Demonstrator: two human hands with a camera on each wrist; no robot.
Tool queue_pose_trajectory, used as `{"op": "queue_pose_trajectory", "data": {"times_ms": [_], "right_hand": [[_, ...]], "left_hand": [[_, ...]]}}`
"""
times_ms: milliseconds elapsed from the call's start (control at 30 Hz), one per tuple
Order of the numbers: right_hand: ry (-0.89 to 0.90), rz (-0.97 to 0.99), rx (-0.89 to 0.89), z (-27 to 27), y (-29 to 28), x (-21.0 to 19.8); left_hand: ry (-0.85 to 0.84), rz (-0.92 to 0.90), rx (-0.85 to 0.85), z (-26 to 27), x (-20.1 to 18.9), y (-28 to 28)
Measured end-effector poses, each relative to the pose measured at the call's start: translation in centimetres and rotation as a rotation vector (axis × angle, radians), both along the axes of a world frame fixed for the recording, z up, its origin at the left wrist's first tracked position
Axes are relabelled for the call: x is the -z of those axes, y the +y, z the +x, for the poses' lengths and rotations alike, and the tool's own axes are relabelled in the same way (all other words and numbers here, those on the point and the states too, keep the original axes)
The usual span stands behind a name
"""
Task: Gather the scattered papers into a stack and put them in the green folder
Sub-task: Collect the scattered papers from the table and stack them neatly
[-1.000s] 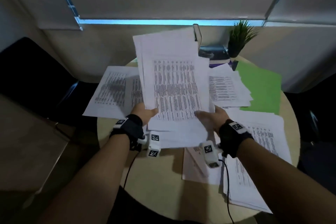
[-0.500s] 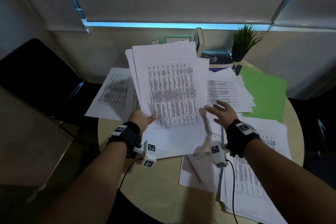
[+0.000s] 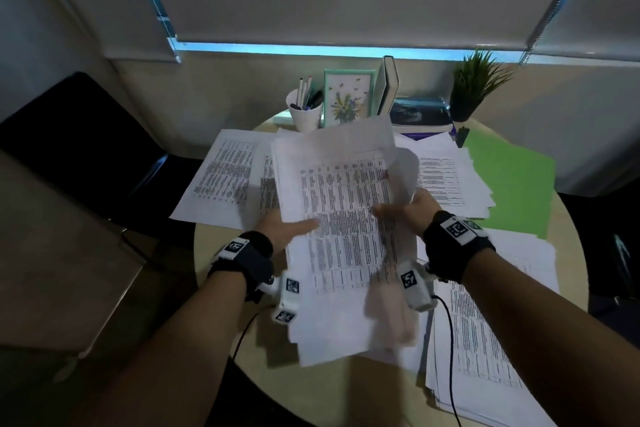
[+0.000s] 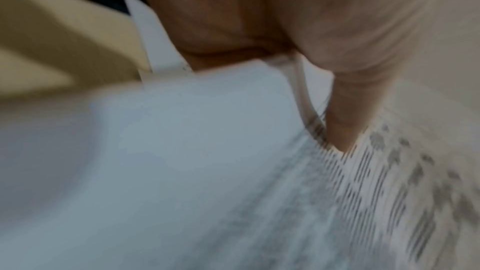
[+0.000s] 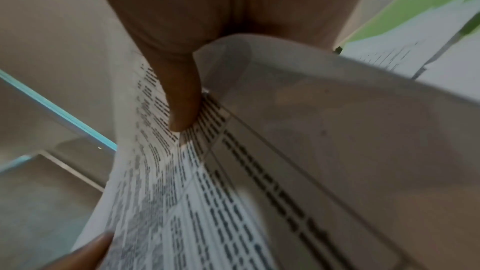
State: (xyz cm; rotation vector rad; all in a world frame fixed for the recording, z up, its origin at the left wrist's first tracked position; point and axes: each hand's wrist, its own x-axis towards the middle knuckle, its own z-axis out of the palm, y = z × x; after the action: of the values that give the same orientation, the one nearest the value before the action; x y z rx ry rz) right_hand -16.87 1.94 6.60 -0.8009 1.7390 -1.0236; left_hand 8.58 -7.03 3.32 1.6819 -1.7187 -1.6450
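Observation:
Above the round table I hold a bundle of printed papers (image 3: 343, 229) in both hands. My left hand (image 3: 291, 229) grips its left edge, thumb on top; in the blurred left wrist view the thumb (image 4: 345, 128) presses on the print. My right hand (image 3: 405, 208) grips the right edge, thumb (image 5: 182, 110) on the top page, and a loose sheet (image 5: 337, 130) curls over beside it. The green folder (image 3: 512, 191) lies flat at the back right, partly under other sheets (image 3: 446, 180). More papers lie at the left (image 3: 221, 177) and the front right (image 3: 485, 340).
At the table's far edge stand a white pen cup (image 3: 304, 111), a framed flower picture (image 3: 348, 97), an upright book (image 3: 388, 87), flat books (image 3: 419, 114) and a potted plant (image 3: 474, 87). A black chair (image 3: 86, 135) is at the left. Bare tabletop (image 3: 346, 392) shows in front.
My right hand, open and off the bundle half a second ago, now grips its right edge. The bundle has dropped lower and lies flatter, and a sheet curls at its right side.

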Motion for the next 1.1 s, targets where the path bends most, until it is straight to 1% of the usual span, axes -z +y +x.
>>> {"op": "queue_pose_trajectory", "data": {"times_ms": [67,100,200,300,400,533,567,600,667,733,833,900,933,1000,1100], "right_hand": [[-0.002,0.003,-0.027,0.4,-0.3,-0.4],[0.003,0.006,-0.028,0.4,-0.4,-0.4],[0.023,0.008,0.004,0.4,-0.7,-0.3],[0.036,0.041,0.030,0.1,-0.6,0.6],[-0.069,0.159,0.047,-0.3,0.2,2.4],[-0.107,0.229,0.060,0.1,1.4,4.5],[-0.141,0.231,0.069,0.2,1.5,4.9],[-0.183,0.230,0.079,0.4,1.7,5.3],[-0.267,0.205,0.082,0.6,1.9,5.4],[-0.328,0.188,0.042,0.8,2.1,5.0],[-0.402,0.210,-0.054,1.0,2.3,3.9],[-0.411,0.227,-0.104,1.4,2.4,3.3],[-0.421,0.218,-0.108,1.6,2.5,3.0],[-0.473,0.204,-0.097,1.9,2.4,2.9],[-0.549,0.243,-0.125,2.4,2.2,2.8]], "left_hand": [[0.069,-0.006,-0.180,0.0,-0.1,-0.9],[0.092,-0.004,-0.210,0.2,-0.2,-1.3],[0.115,0.019,-0.176,0.4,-0.1,-1.9],[0.063,0.084,-0.142,0.5,-0.6,-1.1],[0.048,0.151,-0.112,0.6,-0.7,0.3],[0.074,0.194,-0.164,1.5,2.4,0.5],[0.049,0.181,-0.160,1.9,4.2,-0.1],[0.024,0.162,-0.144,2.0,4.5,-0.1],[0.019,0.133,-0.120,1.9,3.1,0.3],[0.001,0.091,-0.111,2.1,4.4,-0.6],[0.052,0.078,-0.089,2.2,3.4,-0.9],[0.079,0.054,-0.050,2.0,1.4,-0.1],[0.111,0.046,-0.032,1.7,-0.2,0.7],[0.151,0.058,-0.022,1.5,-1.8,1.6],[0.167,0.077,-0.040,1.6,-2.2,1.8]]}}
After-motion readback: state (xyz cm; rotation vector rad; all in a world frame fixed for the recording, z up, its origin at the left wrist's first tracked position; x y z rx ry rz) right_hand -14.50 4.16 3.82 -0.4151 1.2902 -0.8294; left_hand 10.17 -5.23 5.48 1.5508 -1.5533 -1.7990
